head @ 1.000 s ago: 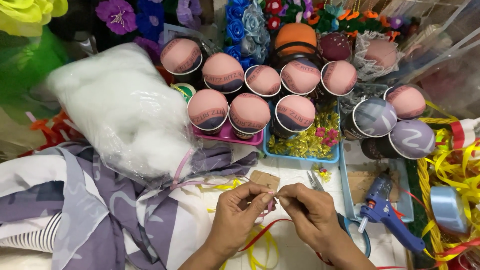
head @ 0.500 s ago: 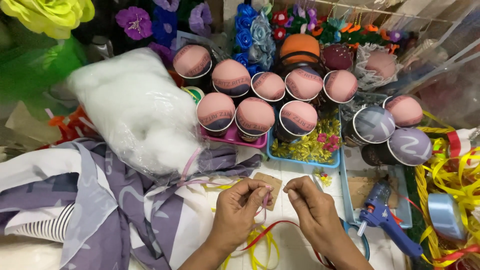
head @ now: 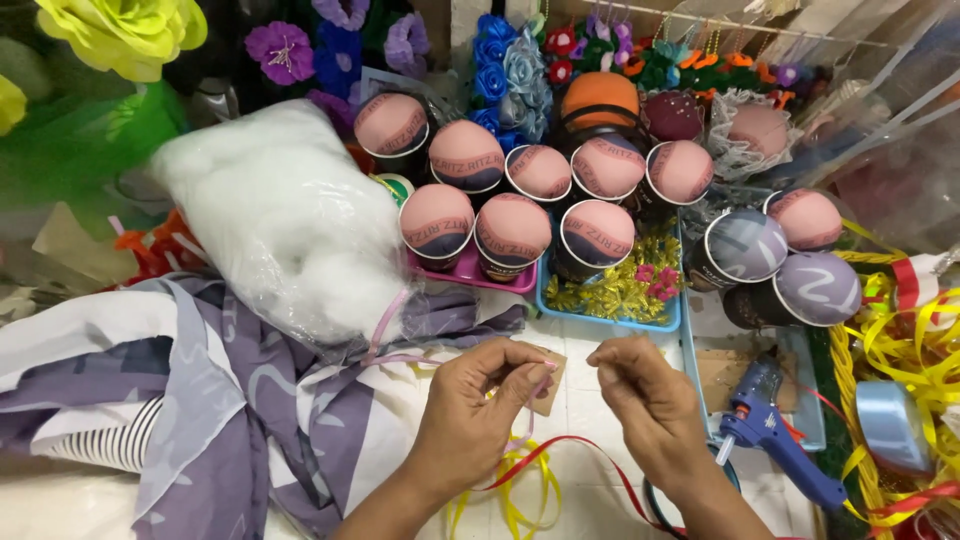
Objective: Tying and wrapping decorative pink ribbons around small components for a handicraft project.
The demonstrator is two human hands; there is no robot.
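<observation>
Grip, left hand: left hand [head: 470, 415] is pinched shut, thumb and forefinger closed on a small brown card tag [head: 546, 383] and on a thin pink ribbon [head: 531, 418] that trails down from it.
Grip, right hand: right hand [head: 650, 405] has its fingertips curled together as if pinching; I cannot tell whether anything lies between them.
Pose: I see both forearms rising from the near edge of the worktop [head: 590, 400], palms turned inward, the hands near each other but apart.
Tag position: held just above the white worktop, near its middle, in front of the blue tray [head: 610, 318].
Loose ribbons: red ribbon [head: 590, 462] and yellow ribbon [head: 510, 490] curl on the worktop under the wrists.
Cups: round cups with pink domed tops [head: 510, 230] stand in rows along the far side, some on a pink tray [head: 470, 272], one on the blue tray beside gold and pink trimmings.
Grey-topped cups: two cups with grey domed tops [head: 780, 265] lie tilted toward the right edge.
Stuffing bag: clear bag of white fibre stuffing [head: 285, 215] at far left, resting on purple and white cloth [head: 180, 400].
Glue gun: blue glue gun [head: 775, 435] at the near right, just beside my right wrist.
Right edge: pale blue ribbon roll [head: 890, 425] among yellow ribbon loops [head: 920, 350].
Far edge: artificial flowers [head: 510, 70] in yellow, purple, blue and red.
</observation>
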